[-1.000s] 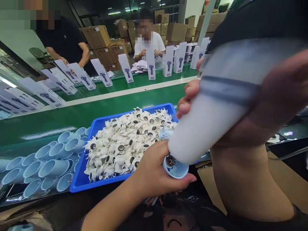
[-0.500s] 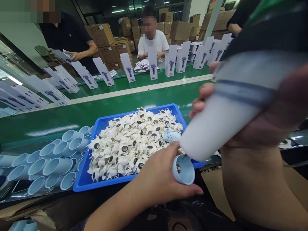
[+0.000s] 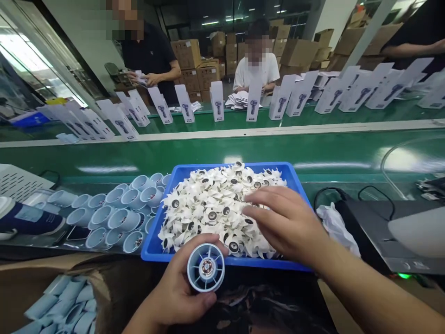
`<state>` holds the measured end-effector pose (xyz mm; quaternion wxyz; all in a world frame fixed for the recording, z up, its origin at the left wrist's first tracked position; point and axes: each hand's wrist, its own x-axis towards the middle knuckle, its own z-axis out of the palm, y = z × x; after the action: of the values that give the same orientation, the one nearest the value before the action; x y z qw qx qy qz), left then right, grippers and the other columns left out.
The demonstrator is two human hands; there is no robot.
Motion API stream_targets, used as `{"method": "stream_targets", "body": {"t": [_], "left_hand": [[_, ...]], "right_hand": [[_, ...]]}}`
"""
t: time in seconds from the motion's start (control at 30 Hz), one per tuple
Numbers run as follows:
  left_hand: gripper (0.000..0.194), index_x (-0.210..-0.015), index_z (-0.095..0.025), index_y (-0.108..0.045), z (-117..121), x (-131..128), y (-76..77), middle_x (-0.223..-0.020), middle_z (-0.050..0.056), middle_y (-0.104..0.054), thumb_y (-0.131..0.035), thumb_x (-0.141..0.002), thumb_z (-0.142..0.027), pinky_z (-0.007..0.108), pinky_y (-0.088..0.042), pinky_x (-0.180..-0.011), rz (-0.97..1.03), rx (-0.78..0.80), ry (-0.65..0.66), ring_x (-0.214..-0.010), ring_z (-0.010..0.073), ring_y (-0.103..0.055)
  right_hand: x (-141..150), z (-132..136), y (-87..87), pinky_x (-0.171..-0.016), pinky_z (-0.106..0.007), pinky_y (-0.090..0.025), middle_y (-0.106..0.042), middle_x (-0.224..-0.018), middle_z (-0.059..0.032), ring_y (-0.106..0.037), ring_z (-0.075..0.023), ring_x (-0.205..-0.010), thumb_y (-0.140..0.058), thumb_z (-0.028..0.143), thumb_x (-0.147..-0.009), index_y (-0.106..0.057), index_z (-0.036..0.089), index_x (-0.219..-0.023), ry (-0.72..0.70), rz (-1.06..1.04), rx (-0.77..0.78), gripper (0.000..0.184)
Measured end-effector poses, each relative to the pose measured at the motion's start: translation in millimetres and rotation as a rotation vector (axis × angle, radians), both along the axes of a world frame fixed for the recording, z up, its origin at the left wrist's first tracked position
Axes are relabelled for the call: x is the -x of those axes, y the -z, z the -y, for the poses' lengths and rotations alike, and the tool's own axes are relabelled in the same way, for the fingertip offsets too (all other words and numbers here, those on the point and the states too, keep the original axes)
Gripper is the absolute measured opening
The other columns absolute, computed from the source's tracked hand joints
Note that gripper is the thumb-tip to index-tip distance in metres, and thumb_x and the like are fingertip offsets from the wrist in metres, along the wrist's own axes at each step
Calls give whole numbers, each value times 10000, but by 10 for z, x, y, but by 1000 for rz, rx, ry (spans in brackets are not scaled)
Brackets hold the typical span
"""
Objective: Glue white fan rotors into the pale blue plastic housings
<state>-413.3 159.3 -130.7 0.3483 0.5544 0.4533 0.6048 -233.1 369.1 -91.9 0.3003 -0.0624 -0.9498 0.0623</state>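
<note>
Since half a second ago, the right hand (image 3: 295, 227) has let go of a big white tube and moved over the tray, and the light blue fan housing (image 3: 206, 267) has turned to show its spokes. A white round thing (image 3: 417, 229) at the right edge may be that tube. The left hand (image 3: 179, 290) holds the housing low in the middle of the frame, fingers and thumb curled around its outside wall. It looks like light, stiff, smooth plastic, so it could slip. That outside wall seems the best place to hold, away from the thin spokes and the little coppery motor part. The right hand is empty-looking, its fingers apart above the white fan blades (image 3: 208, 204); I cannot tell if they touch. These look very light, with thin tips that could bend or snap, so the dark middle is safest to pinch. They fill the blue tray (image 3: 149, 254) in the center. More light blue housings (image 3: 124, 219) lie piled left of it.
</note>
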Motion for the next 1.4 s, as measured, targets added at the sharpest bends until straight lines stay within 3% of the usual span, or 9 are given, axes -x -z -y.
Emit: {"method": "stream_targets", "body": {"t": [0.1, 0.2, 0.3, 0.43, 0.8, 0.97, 1.13, 1.3, 1.4], "left_hand": [[628, -1439, -327, -569, 41, -16, 33, -1145, 59, -745, -799, -863, -432, 261, -555, -964, 42, -26, 5, -1058, 205, -713], [619, -1437, -343, -570, 140, 35, 67, -1169, 41, -741, -799, -868, -425, 216, -526, -981, 98, -11, -14, -1077, 178, -704], [609, -1422, -355, -583, 235, 116, 114, -1178, 26, -742, -809, -860, -410, 188, -508, -981, 160, 24, -28, -1087, 160, -697], [601, -1407, -377, -591, 239, 182, 163, -1191, 13, -743, -820, -851, -379, 178, -507, -947, 224, 86, 17, -1071, 148, -693], [618, -1394, -381, -597, 147, 228, 211, -1198, 10, -742, -846, -830, -333, 206, -508, -954, 267, 134, 53, -1086, 163, -692], [601, -1385, -375, -591, 109, 210, 222, -1224, 24, -736, -840, -837, -368, 229, -505, -956, 255, 178, 72, -1083, 172, -682], [604, -1367, -352, -572, 72, 222, 237, -1153, 28, -717, -839, -828, -416, 245, -495, -930, 212, 226, 53, -1021, 168, -658], [769, -1324, -310, -508, 63, 212, 260, -1048, 23, -674, -931, -694, -434, 254, -490, -833, 250, 300, 10, -979, 190, -643], [701, -1183, -259, -556, 58, 206, 202, -1032, 34, -683, -964, -636, -418, 260, -488, -796, 249, 314, -24, -944, 198, -644]], "right_hand": [[494, -89, 108, -957, -404, -579, -702, -1108, -34, -665, -198, -1042, -682, 35, -922, -717, 167, -1118, -83, 278, -9, 238], [778, -175, 109, -928, -379, -590, -706, -1027, -22, -672, -180, -982, -662, -26, -904, -731, 159, -1071, 8, 523, 20, 259], [856, -167, 21, -911, -373, -590, -666, -1060, -45, -649, -175, -987, -624, 43, -971, -710, 150, -1094, 111, 689, 16, 184], [824, -128, -107, -956, -414, -549, -612, -1153, -65, -593, -210, -1068, -618, 86, -987, -688, 194, -1215, 151, 817, -14, 262], [628, -63, -164, -999, -428, -517, -619, -1199, -53, -601, -209, -1077, -594, 34, -968, -693, 172, -1163, 159, 961, -15, 258], [624, 23, -94, -1022, -452, -528, -599, -1288, -67, -606, -223, -1136, -579, 55, -992, -625, 200, -1320, 247, 943, -41, 361], [695, 58, -59, -967, -420, -568, -623, -1185, -78, -631, -206, -1065, -588, 144, -1027, -642, 151, -1235, 338, 955, -44, 216], [783, 13, -122, -966, -442, -572, -621, -1179, -77, -622, -223, -1095, -620, 147, -1011, -650, 146, -1223, 331, 975, -14, 214], [775, -21, -146, -979, -450, -562, -614, -1185, -77, -604, -233, -1117, -659, 92, -963, -670, 140, -1176, 298, 953, 36, 219]]}}
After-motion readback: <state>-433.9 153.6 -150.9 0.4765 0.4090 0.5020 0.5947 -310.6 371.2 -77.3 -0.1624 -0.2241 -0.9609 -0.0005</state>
